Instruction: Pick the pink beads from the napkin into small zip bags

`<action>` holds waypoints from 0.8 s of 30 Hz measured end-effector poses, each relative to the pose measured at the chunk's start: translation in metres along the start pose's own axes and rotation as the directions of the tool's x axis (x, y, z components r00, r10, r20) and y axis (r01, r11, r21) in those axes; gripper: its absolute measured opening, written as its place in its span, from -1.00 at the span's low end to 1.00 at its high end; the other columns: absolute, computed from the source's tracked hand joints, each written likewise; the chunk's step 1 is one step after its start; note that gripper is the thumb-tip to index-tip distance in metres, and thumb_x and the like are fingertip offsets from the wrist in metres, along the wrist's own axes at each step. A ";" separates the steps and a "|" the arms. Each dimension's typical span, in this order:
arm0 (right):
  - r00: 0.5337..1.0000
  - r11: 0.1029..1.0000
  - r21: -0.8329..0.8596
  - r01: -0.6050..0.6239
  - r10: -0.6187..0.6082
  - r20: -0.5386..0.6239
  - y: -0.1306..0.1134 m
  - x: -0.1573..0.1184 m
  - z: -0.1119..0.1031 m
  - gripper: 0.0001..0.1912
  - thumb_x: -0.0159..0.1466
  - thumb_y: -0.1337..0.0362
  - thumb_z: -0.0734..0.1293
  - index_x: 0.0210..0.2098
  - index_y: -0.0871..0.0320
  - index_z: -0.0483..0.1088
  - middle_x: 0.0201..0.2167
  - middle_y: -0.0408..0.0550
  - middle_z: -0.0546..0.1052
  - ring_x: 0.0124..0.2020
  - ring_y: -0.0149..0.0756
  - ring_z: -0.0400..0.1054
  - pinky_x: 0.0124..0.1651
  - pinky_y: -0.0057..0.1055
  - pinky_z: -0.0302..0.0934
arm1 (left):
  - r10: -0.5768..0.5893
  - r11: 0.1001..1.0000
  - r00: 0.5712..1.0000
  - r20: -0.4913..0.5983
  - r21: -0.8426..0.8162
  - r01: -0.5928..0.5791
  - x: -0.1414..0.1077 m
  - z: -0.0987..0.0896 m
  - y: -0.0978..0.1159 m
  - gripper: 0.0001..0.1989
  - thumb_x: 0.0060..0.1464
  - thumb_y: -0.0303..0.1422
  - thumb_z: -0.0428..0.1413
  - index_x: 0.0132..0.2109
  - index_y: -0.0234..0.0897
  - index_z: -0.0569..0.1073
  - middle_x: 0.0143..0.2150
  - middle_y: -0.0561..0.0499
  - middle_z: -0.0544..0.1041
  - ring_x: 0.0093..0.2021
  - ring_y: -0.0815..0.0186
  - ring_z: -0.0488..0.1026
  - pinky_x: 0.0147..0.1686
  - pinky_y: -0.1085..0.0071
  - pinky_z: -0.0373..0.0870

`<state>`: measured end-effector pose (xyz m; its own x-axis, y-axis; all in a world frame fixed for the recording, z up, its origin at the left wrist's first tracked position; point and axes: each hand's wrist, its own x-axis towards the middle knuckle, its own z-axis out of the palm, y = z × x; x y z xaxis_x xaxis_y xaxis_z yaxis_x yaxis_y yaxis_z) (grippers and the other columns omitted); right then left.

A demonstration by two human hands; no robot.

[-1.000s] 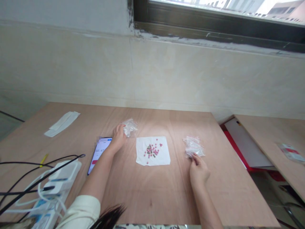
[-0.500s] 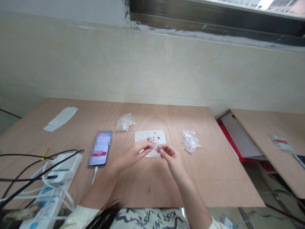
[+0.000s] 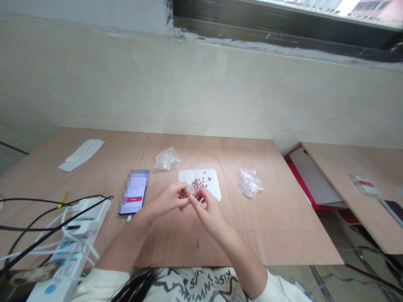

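My left hand and my right hand meet over the near edge of a white sheet. Between their fingertips is a small clear plastic bag, partly hidden by the fingers. The fingers of both hands are pinched together on it. Small red and pink beads lie scattered on the sheet just beyond my hands. A few darker pieces are among them at the left, too small to make out.
Heaps of clear plastic bags lie left and right of the sheet. A smartphone rests by my left forearm. A power strip with tangled cables fills the near left. Folded white paper lies far left.
My hands have come together, the right one moving left toward the left one. More of the sheet's right part and beads now shows. The view has shifted slightly.
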<state>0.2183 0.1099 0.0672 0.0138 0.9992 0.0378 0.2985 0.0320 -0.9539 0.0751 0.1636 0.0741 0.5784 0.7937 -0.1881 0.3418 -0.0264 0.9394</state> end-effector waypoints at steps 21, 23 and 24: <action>0.934 0.873 0.331 -0.357 0.340 0.111 0.022 0.019 0.002 -0.87 0.02 0.27 0.20 -0.47 0.18 0.33 -0.61 -0.15 0.41 -0.69 -0.44 0.22 -0.67 -0.51 0.07 | 0.097 0.994 0.970 -0.222 0.076 -0.082 -0.013 0.005 -0.010 -0.80 0.03 -0.26 -0.01 -0.21 -0.24 0.34 -0.29 0.01 0.38 -0.31 0.36 0.34 -0.34 0.45 0.33; 0.907 0.815 0.401 -0.419 0.354 0.227 0.024 0.023 -0.003 -0.83 0.01 0.22 0.23 -0.44 0.19 0.33 -0.61 -0.16 0.41 -0.73 -0.47 0.21 -0.71 -0.52 0.06 | 0.028 1.000 0.947 -0.320 0.021 -0.023 -0.011 -0.002 -0.024 -0.68 0.04 -0.22 -0.03 -0.06 -0.24 0.26 -0.15 -0.05 0.34 -0.23 0.33 0.32 -0.27 0.40 0.32; 0.895 0.796 0.421 -0.435 0.331 0.300 0.024 0.025 -0.005 -0.82 0.00 0.20 0.25 -0.45 0.19 0.33 -0.61 -0.17 0.42 -0.73 -0.48 0.21 -0.71 -0.53 0.07 | -0.034 0.998 0.959 -0.280 -0.066 0.016 -0.009 -0.005 -0.032 -0.65 0.04 -0.19 -0.04 -0.05 -0.25 0.24 -0.18 -0.05 0.35 -0.28 0.34 0.33 -0.32 0.41 0.32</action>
<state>0.2308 0.1354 0.0470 -0.1756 0.9119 -0.3709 -0.1701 -0.3992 -0.9010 0.0555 0.1600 0.0474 0.3361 0.9325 -0.1322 0.3012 0.0265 0.9532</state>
